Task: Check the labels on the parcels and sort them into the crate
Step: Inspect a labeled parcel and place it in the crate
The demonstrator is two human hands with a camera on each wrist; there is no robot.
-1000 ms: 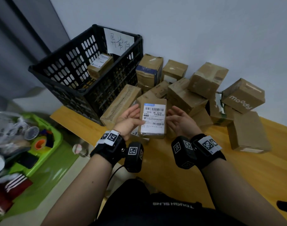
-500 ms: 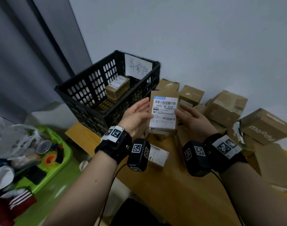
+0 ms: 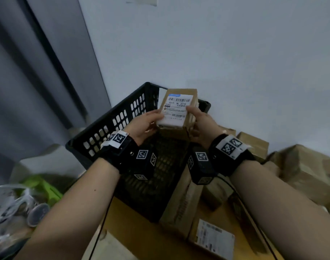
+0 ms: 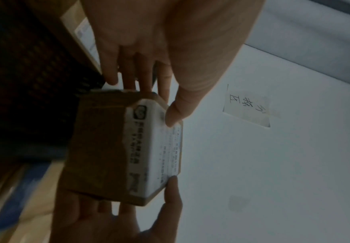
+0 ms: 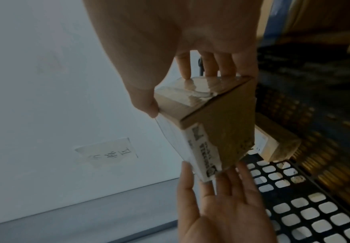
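Both hands hold one labelled parcel (image 3: 176, 111) up over the black crate (image 3: 111, 126): the left hand (image 3: 143, 124) clasps its left edge, thumb on the label and fingers behind, and the right hand (image 3: 201, 124) clasps the right edge the same way. To set it down well, I would lower it level and let go only near the crate floor, clear of the small box (image 5: 273, 144) lying inside. It is a small brown carton, its white shipping label wrapping over one edge, barcodes facing the person, clear tape shining on one end
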